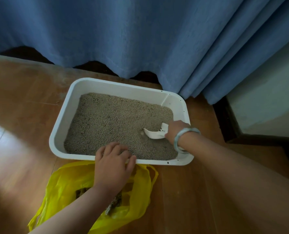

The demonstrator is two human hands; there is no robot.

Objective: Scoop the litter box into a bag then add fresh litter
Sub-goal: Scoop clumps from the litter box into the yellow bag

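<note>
Nearest, a yellow bag (pixel 68 186) of thin, crinkled plastic lies open on the floor (pixel 22 115), just in front of the box (pixel 61 122). The left forearm crosses over the bag and hides its middle. A few dark, lumpy clumps show inside, too dim and too covered to make out clearly. One looped handle curls out on the bag's right side, and the near end runs down to the bottom edge of the view.

The left hand (pixel 112 163) holds the near rim of the box. Its fingers bend over the rim toward the litter (pixel 110 122) and the thumb lies along the rim's top; the fingertips are hard to tell from the grains.

The box is a white, smooth plastic tray, rectangular with rounded corners and a broad flat lip. It sits on the floor and is filled with a bed of fine, sandy beige-grey litter.

In the box's right part, the right hand (pixel 175 130) is clenched round the handle of a white scoop (pixel 154 133). The handle is wholly hidden in the fist. The curved blade is dug into the litter, and part of it is buried. A pale green, glossy bangle (pixel 182 137) rings that wrist, partly covering the box's right wall.

The floor is glossy brown wood planks, with blurred glare on the left. Behind the box hangs a blue curtain (pixel 140 34) of soft woven cloth, in heavy folds on the right. Its hem is wavy, with dark shadow beneath. At far right a pale wall (pixel 267 102) above a dark skirting is cut off by the view's edge.
</note>
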